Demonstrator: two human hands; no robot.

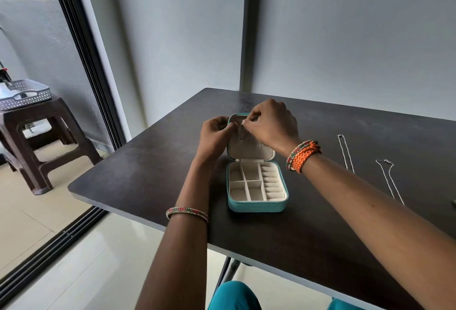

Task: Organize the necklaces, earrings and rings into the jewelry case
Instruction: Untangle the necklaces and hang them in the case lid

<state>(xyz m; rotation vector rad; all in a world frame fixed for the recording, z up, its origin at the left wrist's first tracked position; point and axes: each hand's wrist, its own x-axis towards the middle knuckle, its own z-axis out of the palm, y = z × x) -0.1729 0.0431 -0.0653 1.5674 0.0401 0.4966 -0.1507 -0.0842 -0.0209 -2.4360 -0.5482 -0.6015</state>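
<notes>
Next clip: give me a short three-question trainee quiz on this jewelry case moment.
1. True or false: the jewelry case lies open on the table.
2. How many necklaces lie on the table right of the case? A) none B) two C) five
3. Where is the right hand working?

Key:
1. True; the tray compartments look empty.
2. B: one silver necklace and a second necklace nearer the edge.
3. At the lid, pinching a thin chain near its top edge, with the left hand beside it.
</notes>
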